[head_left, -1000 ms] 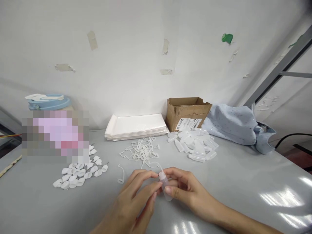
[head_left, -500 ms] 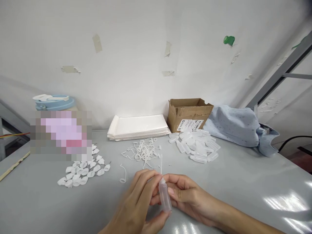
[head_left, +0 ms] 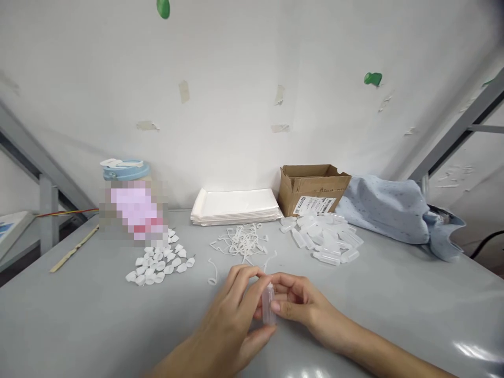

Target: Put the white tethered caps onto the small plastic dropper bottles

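Since our left hand [head_left: 232, 311] and right hand [head_left: 301, 304] both pinch the small bottle [head_left: 269, 308], lower centre, it stands steady. White loops [head_left: 242, 242] lie just above, handy.

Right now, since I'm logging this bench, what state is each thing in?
Small clear plastic bottle: upright, held at both sides.
Left hand: closed on the bottle.
Right hand: closed on the bottle.
Brown cardboard box: flaps open.
Pile of clear plastic bottles: lying down.
Pale blue cloth: crumpled.
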Demonstrator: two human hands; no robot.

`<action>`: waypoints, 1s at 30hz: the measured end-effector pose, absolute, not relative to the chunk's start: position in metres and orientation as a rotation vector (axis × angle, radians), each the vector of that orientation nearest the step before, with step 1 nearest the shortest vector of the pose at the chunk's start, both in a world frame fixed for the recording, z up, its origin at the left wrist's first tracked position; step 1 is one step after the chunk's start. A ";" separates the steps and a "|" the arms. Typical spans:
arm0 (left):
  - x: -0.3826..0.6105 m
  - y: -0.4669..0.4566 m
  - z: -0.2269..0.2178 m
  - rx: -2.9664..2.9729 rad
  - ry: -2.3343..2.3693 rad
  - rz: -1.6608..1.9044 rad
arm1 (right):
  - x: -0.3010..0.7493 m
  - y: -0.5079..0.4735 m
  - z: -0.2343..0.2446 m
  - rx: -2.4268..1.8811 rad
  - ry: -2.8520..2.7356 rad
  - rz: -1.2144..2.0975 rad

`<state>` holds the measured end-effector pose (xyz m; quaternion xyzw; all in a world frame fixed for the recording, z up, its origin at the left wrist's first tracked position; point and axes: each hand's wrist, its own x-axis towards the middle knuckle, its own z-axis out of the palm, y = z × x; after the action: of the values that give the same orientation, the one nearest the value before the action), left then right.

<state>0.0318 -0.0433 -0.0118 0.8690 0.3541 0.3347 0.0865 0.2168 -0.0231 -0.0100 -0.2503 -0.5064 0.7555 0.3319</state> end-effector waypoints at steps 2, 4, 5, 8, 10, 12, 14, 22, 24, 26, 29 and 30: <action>0.030 -0.045 -0.004 2.570 1.046 0.927 | 0.219 -0.023 -0.010 -0.608 -1.326 2.005; 0.027 -0.048 0.003 2.560 1.011 0.909 | 0.220 -0.023 -0.010 -0.571 -1.341 2.052; 0.026 -0.050 0.005 2.545 0.997 0.893 | 0.220 -0.024 -0.011 -0.558 -1.354 2.076; 0.023 -0.063 0.004 2.444 1.027 0.856 | 0.218 -0.028 -0.013 -0.545 -1.398 2.143; 0.021 -0.073 0.001 2.397 1.070 0.875 | 0.213 -0.032 -0.015 -0.548 -1.419 2.166; 0.013 -0.081 -0.001 2.409 1.088 0.878 | 0.210 -0.036 -0.018 -0.573 -1.427 2.169; -0.006 -0.081 -0.002 2.440 1.138 0.814 | 0.208 -0.038 -0.019 -0.628 -1.393 2.147; -0.127 -0.034 -0.024 1.963 2.168 0.654 | 0.212 -0.030 -0.016 -0.730 -1.310 2.088; -0.128 -0.025 -0.031 1.911 2.142 0.584 | 0.212 -0.029 -0.017 -0.753 -1.306 2.095; -0.118 -0.017 -0.034 1.935 2.124 0.587 | 0.211 -0.029 -0.018 -0.775 -1.304 2.097; -0.100 -0.004 -0.037 1.979 2.120 0.679 | 0.210 -0.029 -0.018 -0.761 -1.292 2.104; -0.096 0.001 -0.038 1.996 2.115 0.724 | 0.210 -0.029 -0.018 -0.750 -1.286 2.108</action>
<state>-0.0962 0.0006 -0.0382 0.6644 0.7038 0.2409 0.0722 0.2102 -0.0288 -0.0182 -0.2793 -0.4788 0.7849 0.2769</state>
